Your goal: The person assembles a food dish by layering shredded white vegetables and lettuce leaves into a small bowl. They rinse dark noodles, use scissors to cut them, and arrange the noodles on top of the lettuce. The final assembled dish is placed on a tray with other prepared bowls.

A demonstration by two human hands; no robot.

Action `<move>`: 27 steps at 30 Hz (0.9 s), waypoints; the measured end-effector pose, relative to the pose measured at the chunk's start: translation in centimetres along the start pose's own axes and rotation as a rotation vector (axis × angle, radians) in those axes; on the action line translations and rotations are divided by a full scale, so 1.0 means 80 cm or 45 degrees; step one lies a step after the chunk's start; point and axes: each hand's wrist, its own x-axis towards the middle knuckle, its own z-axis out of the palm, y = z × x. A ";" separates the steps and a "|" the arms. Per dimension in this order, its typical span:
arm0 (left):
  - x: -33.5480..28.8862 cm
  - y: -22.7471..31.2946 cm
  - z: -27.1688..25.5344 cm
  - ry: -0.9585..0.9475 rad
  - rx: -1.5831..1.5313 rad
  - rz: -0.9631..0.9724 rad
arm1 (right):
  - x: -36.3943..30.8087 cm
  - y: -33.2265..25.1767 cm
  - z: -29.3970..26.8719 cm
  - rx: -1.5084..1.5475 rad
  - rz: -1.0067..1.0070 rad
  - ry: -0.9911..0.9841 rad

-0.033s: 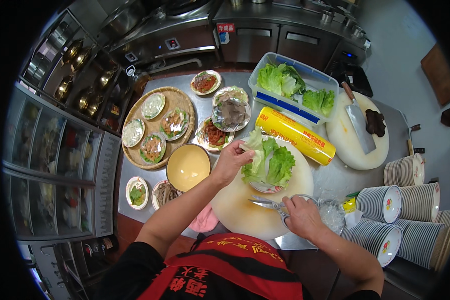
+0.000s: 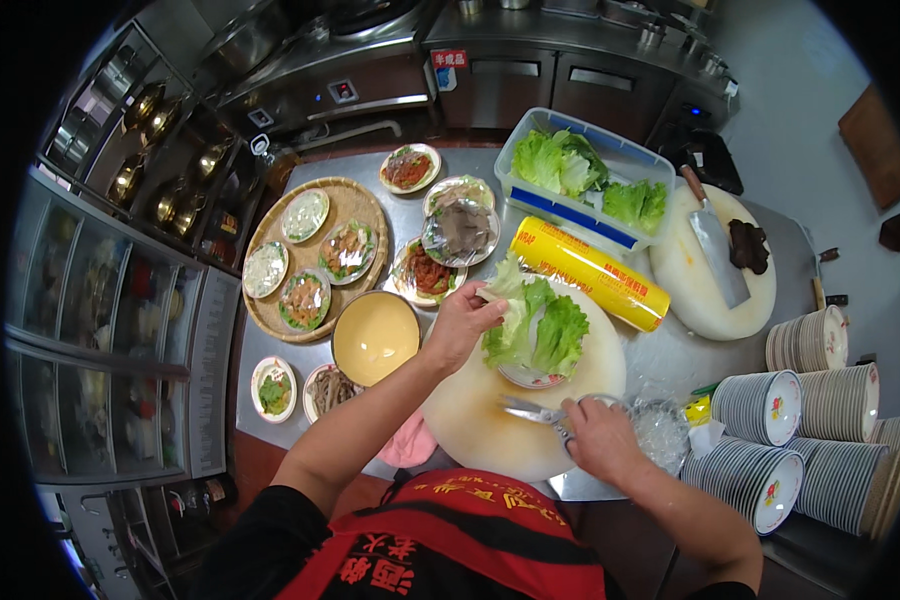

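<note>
My left hand point(image 2: 462, 325) pinches a pale lettuce leaf point(image 2: 511, 312) by its edge. The leaf stands at the left side of a small plate point(image 2: 530, 379), where more green lettuce point(image 2: 560, 335) lies. That plate rests on a round white cutting board point(image 2: 500, 425). My right hand point(image 2: 602, 438) is closed around the handles of metal scissors point(image 2: 532, 409), their blades pointing left over the board, just below the plate. The blades are slightly blurred and do not touch the lettuce.
Behind the plate lie a yellow cling film roll point(image 2: 590, 272) and a plastic tub point(image 2: 582, 213) of lettuce. A cleaver point(image 2: 720, 255) sits on another board at right, above plate stacks point(image 2: 758, 408). Left are a yellow bowl point(image 2: 376, 338), a wicker tray point(image 2: 260, 247) and wrapped dishes.
My right hand and the scissors have shifted very slightly, and the blades look more blurred. My left hand and the lettuce stay in place.
</note>
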 end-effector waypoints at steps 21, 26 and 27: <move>0.350 0.007 0.165 -0.117 1.380 0.670 | -0.013 -0.019 0.055 0.609 0.519 0.430; 0.207 0.006 0.079 -0.152 1.095 0.649 | 0.035 0.023 0.021 0.975 1.025 0.739; 0.166 -0.001 0.043 -0.045 1.102 0.607 | 0.050 0.026 0.012 0.968 1.054 0.705</move>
